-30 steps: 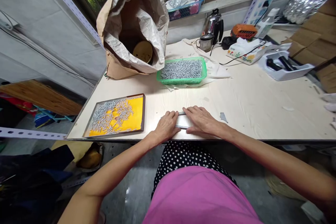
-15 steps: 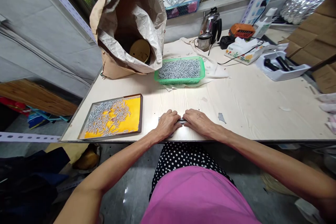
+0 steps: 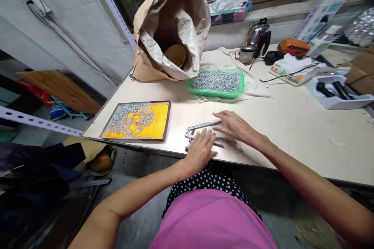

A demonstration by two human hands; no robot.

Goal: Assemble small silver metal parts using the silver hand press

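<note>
My left hand [image 3: 200, 148] lies flat at the near table edge, fingers spread, resting on the lower arm of a metal plier-like tool [image 3: 195, 130]. My right hand [image 3: 235, 126] is flat on the table too, fingers stretched toward the tool's upper handle and touching it. The tool's two arms are spread apart. A framed yellow tray [image 3: 163, 118] with several small metal pins sits to the left. A green basket [image 3: 242, 85] full of the same pins stands behind.
A big brown paper sack [image 3: 175, 19] with a yellow tub inside stands at the back left. A kettle [image 3: 255, 39], an orange device [image 3: 293, 46], a tissue pack and a white tray [image 3: 339, 101] line the back right. The pale table [image 3: 306, 124] edge runs near my lap.
My hands have parted and flattened, uncovering the metal tool, which now lies with its arms spread. The view has swung to the left.
</note>
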